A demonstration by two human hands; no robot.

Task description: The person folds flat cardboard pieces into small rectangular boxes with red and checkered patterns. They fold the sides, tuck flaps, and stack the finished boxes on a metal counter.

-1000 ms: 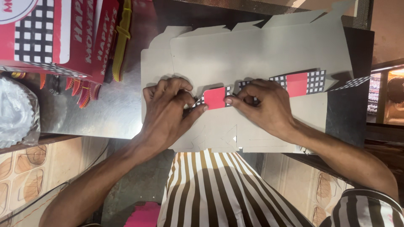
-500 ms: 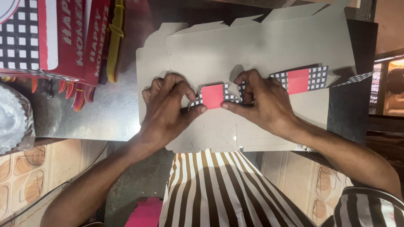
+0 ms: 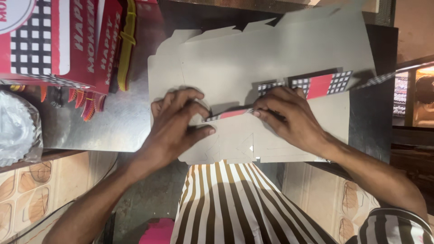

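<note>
A flat grey die-cut cardboard box blank [image 3: 253, 68] lies plain side up on a metal counter. My left hand [image 3: 176, 124] presses down on its near left part, thumb and fingers pinching a folded flap [image 3: 228, 114] with a red and black-and-white checked face. My right hand [image 3: 287, 117] holds the same flap from the right, fingertips on its crease. A second folded flap [image 3: 322, 84] with the same red and checked print stands turned up further right.
Assembled red and checked boxes [image 3: 49, 40] are stacked at the top left. Red and yellow paper pieces [image 3: 88, 101] hang beside them. A clear plastic bag of white items [image 3: 16, 129] sits at the left edge. The metal counter [image 3: 104, 126] ends near my striped shirt [image 3: 235, 208].
The red flap between my hands has been folded down flatter, showing only a thin edge. Both hands have shifted slightly along the crease.
</note>
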